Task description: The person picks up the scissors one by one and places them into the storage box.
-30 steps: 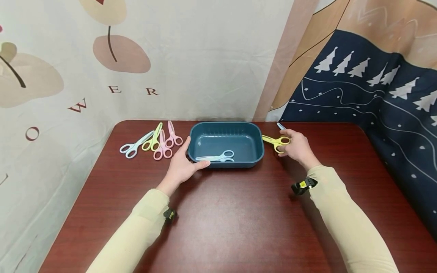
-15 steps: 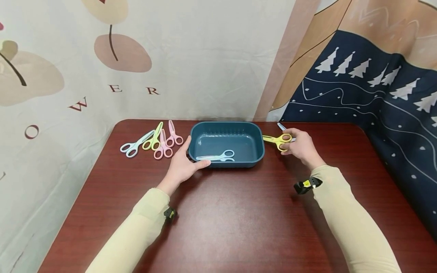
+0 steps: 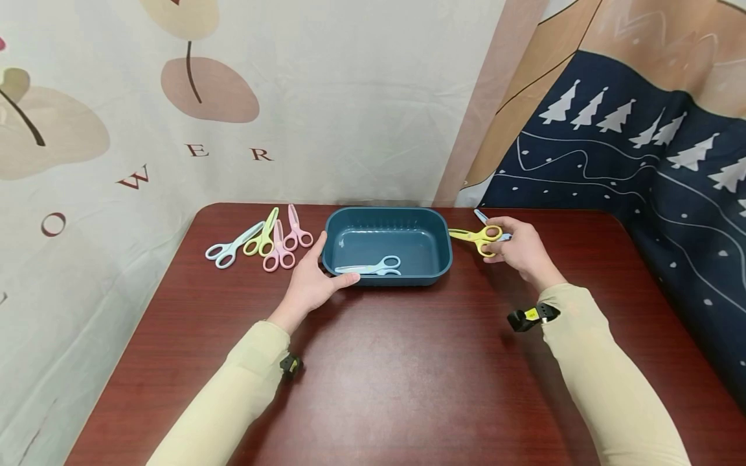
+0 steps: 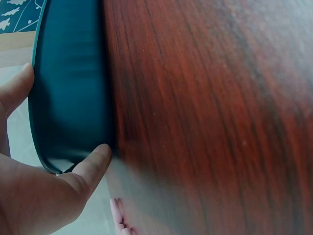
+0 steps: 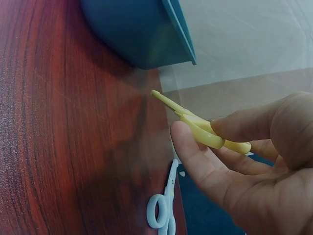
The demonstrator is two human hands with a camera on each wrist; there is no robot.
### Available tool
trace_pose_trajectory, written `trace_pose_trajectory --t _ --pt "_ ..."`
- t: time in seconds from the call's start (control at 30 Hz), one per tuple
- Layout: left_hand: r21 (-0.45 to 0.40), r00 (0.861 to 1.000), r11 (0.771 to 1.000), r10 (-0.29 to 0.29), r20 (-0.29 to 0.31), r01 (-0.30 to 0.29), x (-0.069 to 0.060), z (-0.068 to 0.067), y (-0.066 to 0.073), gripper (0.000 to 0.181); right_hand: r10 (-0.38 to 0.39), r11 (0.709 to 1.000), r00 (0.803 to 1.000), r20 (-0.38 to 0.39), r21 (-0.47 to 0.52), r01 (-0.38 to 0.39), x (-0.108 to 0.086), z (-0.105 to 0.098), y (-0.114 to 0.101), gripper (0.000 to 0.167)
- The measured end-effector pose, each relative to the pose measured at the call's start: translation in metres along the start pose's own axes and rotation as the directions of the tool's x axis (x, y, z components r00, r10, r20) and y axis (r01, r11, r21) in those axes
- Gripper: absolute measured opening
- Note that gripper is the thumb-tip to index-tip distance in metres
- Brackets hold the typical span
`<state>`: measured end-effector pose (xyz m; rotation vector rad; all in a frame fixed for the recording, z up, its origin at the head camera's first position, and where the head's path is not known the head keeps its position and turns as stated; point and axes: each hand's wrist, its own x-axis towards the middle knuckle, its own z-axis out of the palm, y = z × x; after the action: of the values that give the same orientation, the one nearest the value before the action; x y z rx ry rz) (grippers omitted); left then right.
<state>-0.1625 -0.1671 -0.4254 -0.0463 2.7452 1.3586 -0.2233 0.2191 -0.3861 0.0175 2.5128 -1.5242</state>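
A dark teal plastic bin (image 3: 431, 259) stands at the table's back edge, with light blue scissors (image 3: 373, 267) lying in it. My left hand (image 3: 309, 283) spans the bin's front left corner, thumb at the front rim and extended fingers against the left side. Right of the bin, my right hand (image 3: 521, 249) pinches yellow scissors (image 3: 480, 237) by the handles between thumb and fingers. They are lifted off the table in the right wrist view, blades pointing toward the bin. Another pair of light blue scissors (image 5: 164, 210) lies on the table below that hand, partly hidden in the head view.
Left of the bin lie light blue scissors (image 3: 230, 246), yellow-green scissors (image 3: 263, 234) and two pairs of pink scissors (image 3: 278, 249). A pale printed cloth (image 3: 350, 116) hangs behind the reddish-brown table (image 3: 396, 375), and a navy tree-patterned cloth (image 3: 588, 155) hangs at the right.
My right hand has shifted slightly to the right with the yellow scissors, uncovering more of the blue pair beneath. My left hand and the bin have stayed in place.
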Motion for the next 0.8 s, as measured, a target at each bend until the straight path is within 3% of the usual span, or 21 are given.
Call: trace_pose_trajectory --t 0.47,0.8 --pt "-0.006 1.0 1.0 -0.003 0.003 0.003 0.0 0.0 -0.001 0.113 -0.036 0.994 0.999 -0.023 0.105 0.038 -0.006 -0.01 -0.002 0.059" --pt "-0.005 1.0 1.0 -0.002 0.006 0.002 0.001 0.0 -0.001 0.114 -0.059 0.991 0.996 -0.07 0.115 0.067 -0.012 -0.013 -0.009 0.06"
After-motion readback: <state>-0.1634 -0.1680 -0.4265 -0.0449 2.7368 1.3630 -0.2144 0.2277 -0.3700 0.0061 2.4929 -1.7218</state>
